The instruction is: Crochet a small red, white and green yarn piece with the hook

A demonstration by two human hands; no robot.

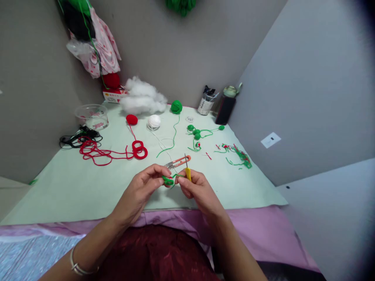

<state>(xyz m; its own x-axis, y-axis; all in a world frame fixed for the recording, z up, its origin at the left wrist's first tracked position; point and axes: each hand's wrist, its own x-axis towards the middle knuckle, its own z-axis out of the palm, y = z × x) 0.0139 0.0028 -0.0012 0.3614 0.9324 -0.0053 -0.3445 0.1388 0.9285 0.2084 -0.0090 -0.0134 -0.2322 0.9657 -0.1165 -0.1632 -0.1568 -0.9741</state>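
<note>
My left hand [149,183] pinches a small green crocheted piece [168,180] with a bit of red on it, held above the table's near edge. Close on its right, my right hand [195,185] is closed round a crochet hook [188,173] with a yellow handle, its metal tip pointing up and away from me. A strand of green yarn [177,175] runs from the piece to my right fingers. Just beyond both hands lie thread snips [180,160] with orange handles, their blades partly behind my left fingers.
Red rings [140,150] with trailing red yarn lie left. Farther back are a white yarn ball [154,121], a green yarn ball [176,107] and white stuffing [143,97]. Small green pieces [197,134] and yarn scraps [243,156] lie right. A dark bottle [225,107] stands by the wall.
</note>
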